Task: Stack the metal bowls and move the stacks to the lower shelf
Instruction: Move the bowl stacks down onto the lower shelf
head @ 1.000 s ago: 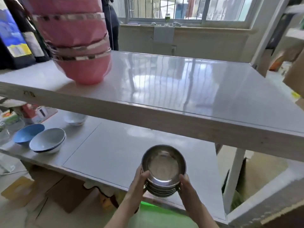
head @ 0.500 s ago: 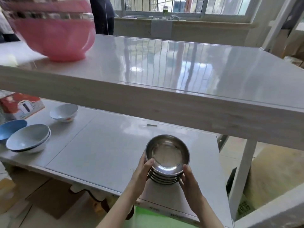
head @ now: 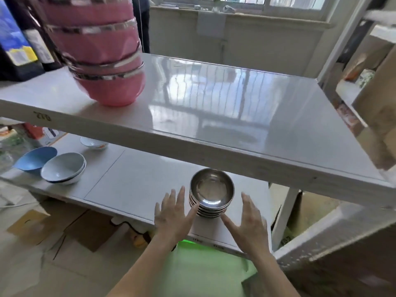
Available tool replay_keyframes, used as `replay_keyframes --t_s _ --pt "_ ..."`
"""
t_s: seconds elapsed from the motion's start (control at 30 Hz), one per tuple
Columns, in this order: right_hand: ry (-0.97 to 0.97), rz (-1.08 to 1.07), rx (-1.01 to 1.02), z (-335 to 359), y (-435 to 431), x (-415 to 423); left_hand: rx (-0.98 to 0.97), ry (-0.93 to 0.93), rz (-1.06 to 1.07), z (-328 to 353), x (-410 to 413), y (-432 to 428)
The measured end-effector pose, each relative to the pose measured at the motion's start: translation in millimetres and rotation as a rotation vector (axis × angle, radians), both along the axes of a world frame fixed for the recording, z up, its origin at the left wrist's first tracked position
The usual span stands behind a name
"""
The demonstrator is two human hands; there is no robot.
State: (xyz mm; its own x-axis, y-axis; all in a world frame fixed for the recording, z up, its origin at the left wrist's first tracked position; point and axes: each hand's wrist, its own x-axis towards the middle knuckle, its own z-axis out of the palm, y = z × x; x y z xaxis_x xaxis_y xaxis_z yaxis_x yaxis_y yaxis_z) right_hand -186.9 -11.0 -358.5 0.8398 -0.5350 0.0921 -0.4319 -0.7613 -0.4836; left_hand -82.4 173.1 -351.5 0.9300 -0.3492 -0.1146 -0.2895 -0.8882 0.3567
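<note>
A: Where was the stack of metal bowls (head: 211, 192)?
B: On the lower shelf (head: 137, 185), between both hands; just ahead of the fingertips.
A: Hands?
B: Left hand (head: 174, 213) spread wide, holding nothing; thumb possibly brushing the stack, hard to tell; right hand (head: 249, 221) also splayed, empty, just beside it.
A: Else?
B: Pink bowls (head: 102, 54) on the upper shelf (head: 235, 125), far left of the hands.
</note>
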Motion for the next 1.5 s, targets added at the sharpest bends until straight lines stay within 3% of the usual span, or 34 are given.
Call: replay_keyframes --t_s 0.13,0.43,0.77,1.2,1.5 --pt "0.138 0.112 -0.182 50 17 -33 0.198 -0.061 -0.062 45 -41 28" --pt "0.218 0.236 -0.217 205 75 -110 0.408 -0.09 -0.067 202 -139 91" --pt "0.007 0.383 -0.326 374 111 -127 0.186 -0.361 0.018 368 -174 131" --pt "-0.249 0.374 -0.294 471 137 -22 0.128 -0.699 0.109 465 -73 162" --pt "-0.208 0.238 -0.239 455 149 110 0.167 -0.643 -0.002 467 68 173"
